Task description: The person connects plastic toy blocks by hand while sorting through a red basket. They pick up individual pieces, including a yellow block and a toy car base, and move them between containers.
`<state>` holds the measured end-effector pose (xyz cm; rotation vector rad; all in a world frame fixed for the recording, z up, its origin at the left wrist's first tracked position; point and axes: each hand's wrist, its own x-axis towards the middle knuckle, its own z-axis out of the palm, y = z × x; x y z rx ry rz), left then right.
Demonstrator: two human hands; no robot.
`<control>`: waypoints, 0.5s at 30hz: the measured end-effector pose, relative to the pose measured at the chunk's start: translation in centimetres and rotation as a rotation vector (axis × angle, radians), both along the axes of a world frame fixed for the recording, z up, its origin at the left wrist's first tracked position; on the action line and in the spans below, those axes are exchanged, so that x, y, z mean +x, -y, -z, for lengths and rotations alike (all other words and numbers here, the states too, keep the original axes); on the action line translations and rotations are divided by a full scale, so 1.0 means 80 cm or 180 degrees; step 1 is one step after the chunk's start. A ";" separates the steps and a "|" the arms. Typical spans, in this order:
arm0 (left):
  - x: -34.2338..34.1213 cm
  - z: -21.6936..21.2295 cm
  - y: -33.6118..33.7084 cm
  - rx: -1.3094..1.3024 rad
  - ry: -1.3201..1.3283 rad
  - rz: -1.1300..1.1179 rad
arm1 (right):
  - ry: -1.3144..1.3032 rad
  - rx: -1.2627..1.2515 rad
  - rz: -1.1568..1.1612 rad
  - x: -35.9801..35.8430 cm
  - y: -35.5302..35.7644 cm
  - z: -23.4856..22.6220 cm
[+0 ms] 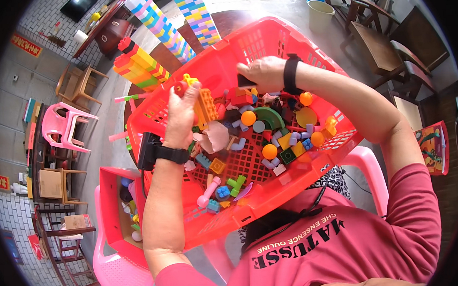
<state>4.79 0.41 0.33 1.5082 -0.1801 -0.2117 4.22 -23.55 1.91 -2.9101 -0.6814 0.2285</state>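
Inside a large red plastic basket [253,211], a heap of loose toy pieces lies on the slotted floor. My left hand [180,114] is closed above the basket's left part, gripping a yellow building block [205,107] with studs. A small red and yellow piece [185,83] shows at its fingertips. Over the far side, my right hand [268,72] is closed on a black block [245,81], partly covered by the fingers. Below the hands lie a green arch [270,117], orange balls [248,118], a pink piece [216,137] and a green block [236,184].
Tall block towers [160,25] stand on a dark round table [227,20] beyond the basket. A pink chair [111,265] with a red box [118,174] of toys is at my left. A pale bin [321,16] stands farther off, near wooden chairs [374,42].
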 end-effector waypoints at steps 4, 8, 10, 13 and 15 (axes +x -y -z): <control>0.000 -0.005 0.001 -0.0495 0.0274 -0.0076 | 0.0398 0.0554 -0.0441 -0.006 -0.008 0.014; -0.029 -0.011 0.025 -0.0909 0.0689 -0.0073 | -0.0578 0.2901 -0.0320 -0.025 -0.030 -0.004; -0.038 -0.018 0.033 -0.0766 0.0526 0.0027 | -0.0570 0.2835 -0.0033 -0.037 -0.040 -0.011; -0.044 -0.022 0.038 -0.0548 0.0630 0.0205 | -0.0454 0.2729 0.0026 -0.044 -0.048 -0.012; -0.043 -0.022 0.038 -0.0590 0.0403 0.0150 | -0.0555 0.2724 0.0015 -0.045 -0.053 -0.006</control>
